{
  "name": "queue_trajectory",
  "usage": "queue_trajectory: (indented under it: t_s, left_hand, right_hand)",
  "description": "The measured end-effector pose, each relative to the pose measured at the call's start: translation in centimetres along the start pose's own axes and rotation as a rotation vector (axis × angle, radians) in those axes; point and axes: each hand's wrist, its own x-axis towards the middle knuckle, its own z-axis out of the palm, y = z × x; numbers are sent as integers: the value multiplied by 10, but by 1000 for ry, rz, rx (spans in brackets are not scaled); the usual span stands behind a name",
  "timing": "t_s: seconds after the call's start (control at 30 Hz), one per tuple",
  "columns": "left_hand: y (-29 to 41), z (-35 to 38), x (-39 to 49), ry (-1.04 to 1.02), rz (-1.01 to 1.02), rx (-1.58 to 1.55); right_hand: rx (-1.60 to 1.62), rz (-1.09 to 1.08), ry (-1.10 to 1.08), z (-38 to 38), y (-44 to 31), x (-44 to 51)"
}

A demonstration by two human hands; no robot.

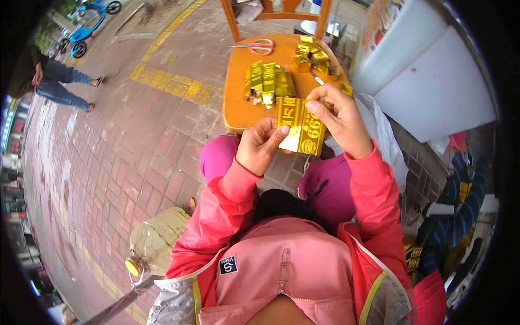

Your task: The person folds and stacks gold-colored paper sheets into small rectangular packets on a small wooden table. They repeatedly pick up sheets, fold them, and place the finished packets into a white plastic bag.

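Observation:
A flattened gold foil cardboard packet bearing printed writing is held between both hands above my knees. My left hand pinches its left edge, thumb on top. At its upper right, my right hand grips the edge between thumb and fingers. Just beyond, on a wooden chair seat, lies a bunch of folded gold packets. Farther right on the seat is a heap of bent gold packet pieces, with a slim pointed tool beside it. Scissors with red and grey handles rest at the seat's back left.
A large plastic bottle with a yellow cap is on the brick pavement at left. White plastic bag and pale panels flank the chair at right. A person walks at far left, near a blue scooter.

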Motion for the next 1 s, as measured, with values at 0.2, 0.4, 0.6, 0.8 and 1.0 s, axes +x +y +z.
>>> queue_trajectory:
  t_s: [0.2, 0.4, 0.6, 0.8, 1.0]
  left_hand:
    - [-5, -22, -1, 226, 43, -156]
    - [-7, -17, 1, 235, -18, -206]
    - [-17, -9, -1, 213, -69, -211]
    - [-44, -3, -4, 198, -62, -8]
    - [-73, 17, -11, -48, -69, -96]
  right_hand:
    - [-41, -131, 21, 27, 7, -4]
    - [-242, -301, 3, 25, 5, -13]
    - [-178, -70, 0, 20, 13, -39]
    - [21, -36, 76, 19, 36, -77]
    - [307, 73, 377, 32, 59, -124]
